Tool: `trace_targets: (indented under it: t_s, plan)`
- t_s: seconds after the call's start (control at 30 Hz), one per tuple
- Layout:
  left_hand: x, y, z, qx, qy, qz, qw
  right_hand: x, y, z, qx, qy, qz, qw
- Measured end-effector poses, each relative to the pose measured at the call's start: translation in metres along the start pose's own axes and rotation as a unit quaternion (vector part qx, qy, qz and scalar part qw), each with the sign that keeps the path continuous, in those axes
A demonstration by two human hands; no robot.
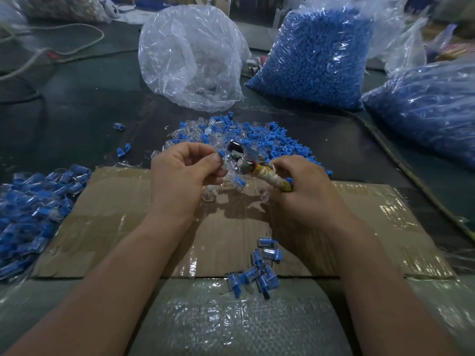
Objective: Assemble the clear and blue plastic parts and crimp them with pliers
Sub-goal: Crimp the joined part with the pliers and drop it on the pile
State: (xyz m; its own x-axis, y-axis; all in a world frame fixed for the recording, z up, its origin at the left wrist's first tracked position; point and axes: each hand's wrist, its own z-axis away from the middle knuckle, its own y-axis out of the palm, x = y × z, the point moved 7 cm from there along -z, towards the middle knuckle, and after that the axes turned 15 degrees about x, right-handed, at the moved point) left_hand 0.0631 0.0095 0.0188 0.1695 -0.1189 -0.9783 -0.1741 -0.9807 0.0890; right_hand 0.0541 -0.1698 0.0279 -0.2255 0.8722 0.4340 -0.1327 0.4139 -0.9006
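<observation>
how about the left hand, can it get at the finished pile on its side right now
Likely yes, once freed: nothing stands between the left hand and the finished pile, but its fingers pinch a blue part at the pliers.

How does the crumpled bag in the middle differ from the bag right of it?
The crumpled bag is slack and looks nearly empty; the right bag bulges, packed full. The crumpled bag holds clear pieces; the right bag holds blue parts. Both are clear plastic, on the dark table.

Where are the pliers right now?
Head view, centre: the right hand grips the pliers, their head beside the blue part pinched by the left hand, above the cardboard.
</observation>
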Motion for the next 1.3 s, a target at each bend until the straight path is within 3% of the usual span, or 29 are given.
trace_targets:
  t_s: [0.27,0.53,0.97,1.13,1.23,1.3]
  plan:
    - [0.008,0.005,-0.001,0.025,-0.063,0.075,0.995,-0.034,-0.017,0.003,-0.062,0.092,-0.005,0.994]
    - [0.009,0.008,0.0,0.061,-0.08,0.059,0.993,-0.06,-0.014,0.003,0.002,0.185,0.019,0.983]
    - [0.008,0.019,0.003,0.129,-0.102,0.037,0.986,-0.07,-0.001,0.0,0.094,0.22,0.028,0.971]
    - [0.006,0.023,0.005,0.151,-0.098,0.0,0.984,-0.055,-0.007,0.004,0.079,0.175,0.006,0.981]
    - [0.005,0.026,0.006,0.16,-0.1,-0.017,0.982,-0.027,-0.021,0.006,0.001,0.061,-0.043,0.997]
    - [0.005,0.026,0.007,0.16,-0.103,-0.027,0.981,-0.007,-0.021,0.009,0.0,-0.022,-0.117,0.993]
